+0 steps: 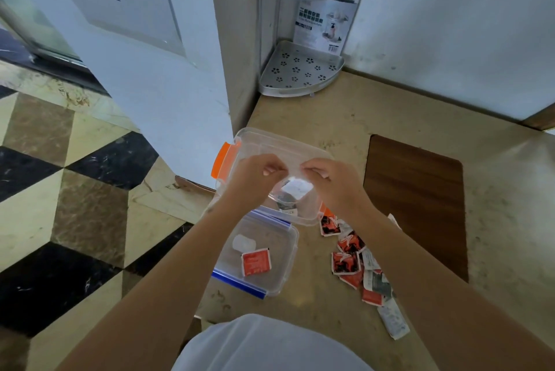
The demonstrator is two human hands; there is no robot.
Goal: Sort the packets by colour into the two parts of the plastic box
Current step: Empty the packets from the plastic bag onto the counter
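A clear plastic box part with orange clips [222,157] stands on the beige ledge. My left hand [255,175] and my right hand [333,183] meet above it, fingertips together. Both pinch the top edge of a white packet [297,188], which hangs inside this part. A dark-printed packet [285,201] lies under it. Closer to me sits the other clear part, with blue edges [237,282]. It holds a red packet [256,261] and a small white piece [244,243]. A loose pile of red and white packets [357,262] lies to the right, beneath my right forearm.
A metal corner shelf [300,73] stands against the wall at the back. A brown inlay [417,202] marks the ledge at the right. A white door panel [156,76] rises just left of the boxes, with the chequered floor [75,190] below.
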